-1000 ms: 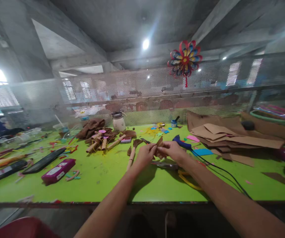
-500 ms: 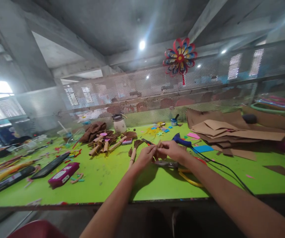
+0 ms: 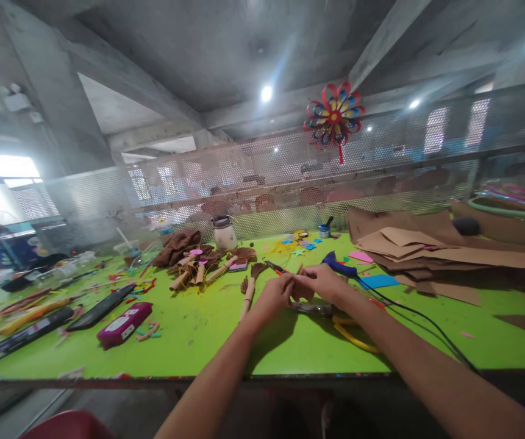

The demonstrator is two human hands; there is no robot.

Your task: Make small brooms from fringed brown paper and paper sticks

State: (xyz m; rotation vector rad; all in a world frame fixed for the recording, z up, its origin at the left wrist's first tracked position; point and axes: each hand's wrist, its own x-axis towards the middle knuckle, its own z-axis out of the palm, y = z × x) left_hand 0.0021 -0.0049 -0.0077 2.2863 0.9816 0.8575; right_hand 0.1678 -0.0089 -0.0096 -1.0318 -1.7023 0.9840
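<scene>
My left hand (image 3: 275,297) and my right hand (image 3: 324,284) meet over the table, fingertips pinched together. Between them a small brown paper piece (image 3: 300,269) pokes up, mostly hidden by the fingers. Under my right hand lie scissors with yellow handles (image 3: 355,339), partly covered. A blue glue gun (image 3: 336,264) with a black cable rests just beyond that hand. Left of my left hand is a rolled paper stick with a fringed brown end (image 3: 249,291). A red-and-black hand tool (image 3: 277,268) lies right behind my fingers.
Brown paper sheets (image 3: 427,250) are stacked at the right. Paper rolls with yellow string (image 3: 198,272) and crumpled brown material (image 3: 177,247) lie left of centre. A purple box (image 3: 125,324) sits on the green table (image 3: 189,350). A white jar (image 3: 224,233) stands by the mesh partition.
The view has shifted slightly, so everything sits a little lower and further right. My hands remain together, with small finger movements around the brown paper.
</scene>
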